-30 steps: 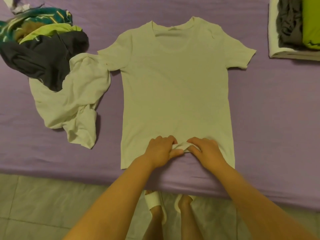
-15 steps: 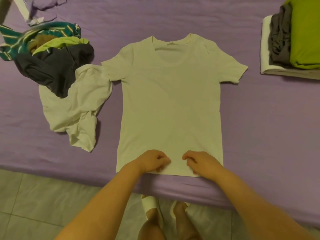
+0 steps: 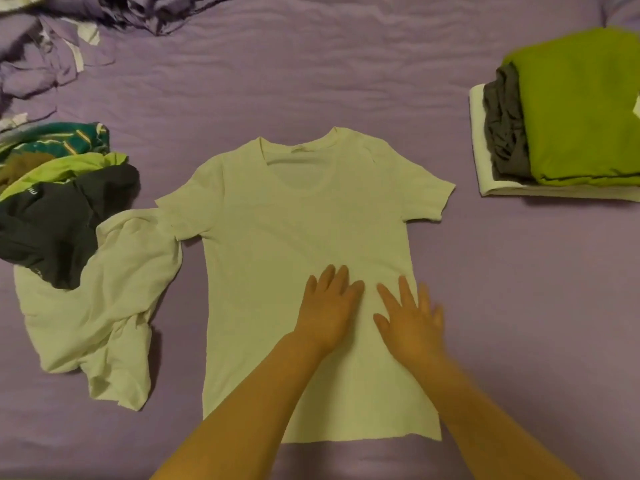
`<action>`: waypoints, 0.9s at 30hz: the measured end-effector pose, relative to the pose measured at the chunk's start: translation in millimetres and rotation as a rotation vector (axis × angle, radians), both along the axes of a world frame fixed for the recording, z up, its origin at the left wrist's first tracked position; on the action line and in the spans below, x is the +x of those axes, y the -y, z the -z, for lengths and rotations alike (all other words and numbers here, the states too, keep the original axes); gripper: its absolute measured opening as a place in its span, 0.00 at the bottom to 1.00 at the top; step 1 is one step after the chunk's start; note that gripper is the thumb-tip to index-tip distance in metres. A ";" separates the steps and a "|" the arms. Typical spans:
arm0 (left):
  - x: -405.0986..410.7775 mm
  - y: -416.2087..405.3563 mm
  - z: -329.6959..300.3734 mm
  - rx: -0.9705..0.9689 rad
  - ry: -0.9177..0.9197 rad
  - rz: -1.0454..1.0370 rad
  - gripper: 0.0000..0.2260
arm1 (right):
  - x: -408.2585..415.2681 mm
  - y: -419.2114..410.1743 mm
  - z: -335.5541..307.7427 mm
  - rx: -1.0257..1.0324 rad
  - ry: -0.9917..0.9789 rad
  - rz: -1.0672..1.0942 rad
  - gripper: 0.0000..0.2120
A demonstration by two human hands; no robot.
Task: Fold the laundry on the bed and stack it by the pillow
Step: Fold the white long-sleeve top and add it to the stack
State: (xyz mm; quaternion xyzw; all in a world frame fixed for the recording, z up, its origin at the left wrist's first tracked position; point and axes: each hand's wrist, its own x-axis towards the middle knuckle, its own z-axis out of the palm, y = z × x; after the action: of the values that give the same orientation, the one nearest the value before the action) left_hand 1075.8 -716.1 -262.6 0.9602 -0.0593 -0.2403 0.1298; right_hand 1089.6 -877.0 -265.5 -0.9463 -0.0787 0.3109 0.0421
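We see the white T-shirt (image 3: 304, 258) spread flat, neck away from us, on the purple bed sheet (image 3: 346, 81). Both hands lie palm-down on its lower middle, side by side: the left hand (image 3: 327, 311) and the right hand (image 3: 412, 323) each with the grip apart, fingers straight and spread, pressing on the cloth and clasping nothing. The shirt's hem lies nearer to us than the hands, partly covered by our forearms. Left of the shirt lies a crumpled white garment (image 3: 97, 306), touching its sleeve, and behind that a heap of unfolded clothes (image 3: 59, 188), cut off by the left edge. At far right sits the folded stack (image 3: 568, 116), green on top, grey and white beneath, cut off by the right edge. Rumpled purple bedding (image 3: 52, 46) fills the top left corner; we cannot make out its shape
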 end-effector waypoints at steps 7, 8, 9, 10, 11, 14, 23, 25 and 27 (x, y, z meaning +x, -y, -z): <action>82.0 -5.6 8.2 0.081 -0.059 0.138 0.27 | 69.2 -12.2 0.5 0.031 0.064 -0.090 0.27; 93.8 -8.0 9.7 0.100 -0.069 0.158 0.27 | 81.0 -10.8 1.1 0.008 0.026 -0.013 0.28; 105.9 -10.6 11.0 0.115 -0.077 0.170 0.28 | 92.3 -9.2 0.9 -0.009 -0.007 0.092 0.27; 117.5 -13.3 12.4 0.124 -0.084 0.175 0.28 | 102.0 -9.1 -0.2 -0.023 -0.015 0.175 0.27; 129.3 -15.9 13.8 0.132 -0.088 0.181 0.28 | 110.3 -11.6 -1.8 -0.037 0.019 0.192 0.26; 163.1 -18.3 17.9 0.148 -0.080 0.219 0.29 | 133.2 -24.6 -7.4 0.027 0.254 0.127 0.20; 236.9 -4.5 28.7 0.169 0.007 0.245 0.34 | 215.6 -9.3 8.2 -0.007 0.205 0.157 0.27; 244.8 -1.8 34.3 0.119 0.023 0.237 0.39 | 227.4 -4.4 11.5 -0.068 0.228 0.194 0.30; 248.9 -0.9 39.0 0.098 0.038 0.254 0.45 | 236.8 1.7 12.8 -0.065 0.249 0.191 0.24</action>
State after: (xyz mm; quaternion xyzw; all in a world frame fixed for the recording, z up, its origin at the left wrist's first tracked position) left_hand 1324.7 -715.1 -301.6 0.9545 -0.1712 -0.2391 0.0503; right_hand 1326.5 -878.8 -278.3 -0.9815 0.0170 0.1882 0.0308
